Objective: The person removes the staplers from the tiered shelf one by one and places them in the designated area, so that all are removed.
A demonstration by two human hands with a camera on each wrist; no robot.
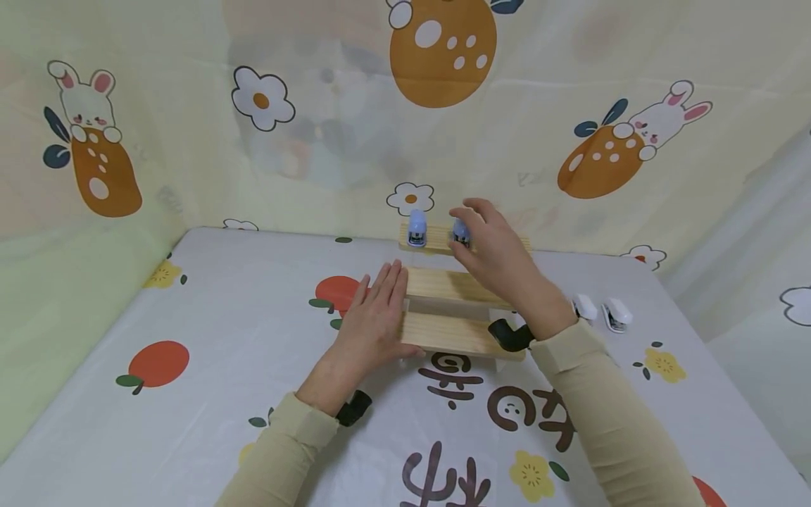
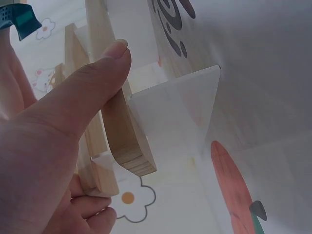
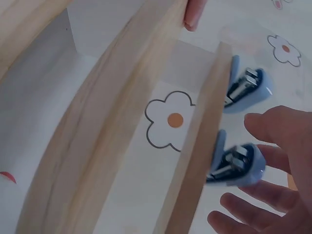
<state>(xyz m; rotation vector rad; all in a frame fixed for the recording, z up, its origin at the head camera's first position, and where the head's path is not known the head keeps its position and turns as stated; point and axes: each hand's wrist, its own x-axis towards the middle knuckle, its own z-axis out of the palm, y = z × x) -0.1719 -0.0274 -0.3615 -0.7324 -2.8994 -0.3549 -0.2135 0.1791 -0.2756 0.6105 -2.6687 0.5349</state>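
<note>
A stepped rack with three wooden planks (image 1: pixel 450 331) stands on translucent side supports (image 2: pixel 180 97). My left hand (image 1: pixel 374 317) lies along its left end, fingers straight, with the thumb against the front plank. Two small light-blue staplers sit on the rear, highest plank: the left one (image 1: pixel 417 227) stands free. Around the right one (image 3: pixel 239 165) my right hand (image 1: pixel 497 257) is spread, thumb on one side and fingers on the other. In the right wrist view the thumb is apart from that stapler, and the fingers are loosely bent behind it.
Two white staplers, one nearer (image 1: pixel 583 308) and one farther right (image 1: pixel 617 315), lie on the table right of the rack, beside my right forearm. A printed cloth (image 1: pixel 241 338) covers the table. A patterned curtain (image 1: pixel 342 162) hangs close behind the rack.
</note>
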